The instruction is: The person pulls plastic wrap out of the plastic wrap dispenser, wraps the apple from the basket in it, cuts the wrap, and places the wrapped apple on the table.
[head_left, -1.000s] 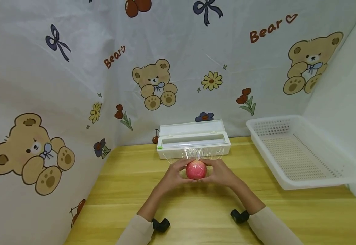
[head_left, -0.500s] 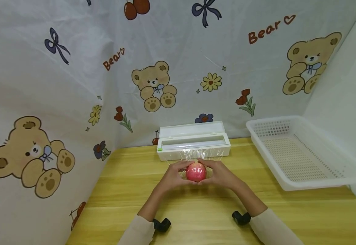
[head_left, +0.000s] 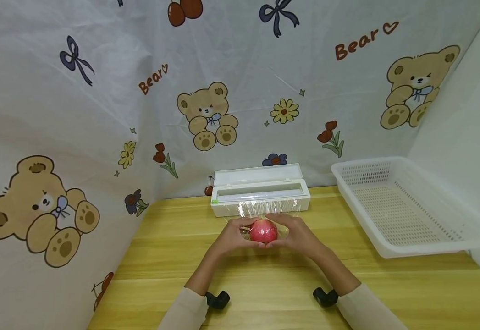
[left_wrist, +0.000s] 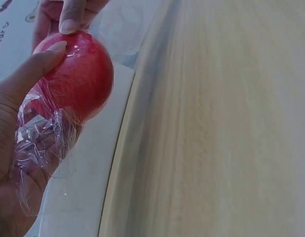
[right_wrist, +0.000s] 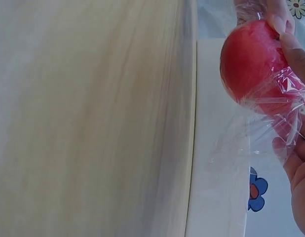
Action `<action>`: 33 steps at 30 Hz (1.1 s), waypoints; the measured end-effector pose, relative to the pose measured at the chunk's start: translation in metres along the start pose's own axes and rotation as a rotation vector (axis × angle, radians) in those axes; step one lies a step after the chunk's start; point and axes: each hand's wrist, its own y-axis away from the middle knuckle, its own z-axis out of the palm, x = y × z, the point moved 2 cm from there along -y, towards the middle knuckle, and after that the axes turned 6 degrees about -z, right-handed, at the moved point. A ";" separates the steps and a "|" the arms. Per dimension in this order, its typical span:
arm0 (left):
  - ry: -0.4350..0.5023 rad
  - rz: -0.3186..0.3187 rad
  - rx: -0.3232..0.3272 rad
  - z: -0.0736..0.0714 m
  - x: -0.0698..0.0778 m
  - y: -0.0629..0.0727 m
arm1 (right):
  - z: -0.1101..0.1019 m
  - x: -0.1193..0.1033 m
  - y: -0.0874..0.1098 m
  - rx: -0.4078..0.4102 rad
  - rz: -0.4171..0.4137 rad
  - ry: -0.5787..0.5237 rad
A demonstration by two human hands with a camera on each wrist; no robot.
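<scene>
A red apple (head_left: 263, 231) is held between both hands above the table. My left hand (head_left: 232, 236) grips its left side, the thumb (left_wrist: 50, 55) pressed on the skin. My right hand (head_left: 296, 234) grips the right side, its thumb (right_wrist: 292, 45) beside the other thumb. Clear plastic wrap (left_wrist: 49, 133) clings to part of the apple and bunches in loose folds near the left palm. More of the wrap (right_wrist: 271, 118) hangs at the right fingers. In the head view the film stretches from the apple toward the white wrap dispenser box (head_left: 260, 208), whose lid is up.
Inside the box lies a roll of wrap (head_left: 260, 194). A white plastic basket (head_left: 382, 247) stands at the right of the wooden table (head_left: 173, 256). A bear-printed cloth (head_left: 240, 68) hangs behind and at the left.
Both hands keep their hold on the apple, which has shifted only slightly lower in the head view. The film between apple and box catches the light differently.
</scene>
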 end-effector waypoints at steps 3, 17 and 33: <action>0.026 -0.020 -0.009 0.000 0.000 -0.001 | 0.000 0.000 0.001 0.018 -0.039 -0.025; 0.118 -0.093 -0.061 -0.003 0.001 0.000 | 0.005 0.001 0.002 0.009 -0.051 -0.073; 0.183 -0.161 -0.101 -0.005 -0.001 -0.003 | 0.006 0.003 0.004 -0.057 -0.012 -0.094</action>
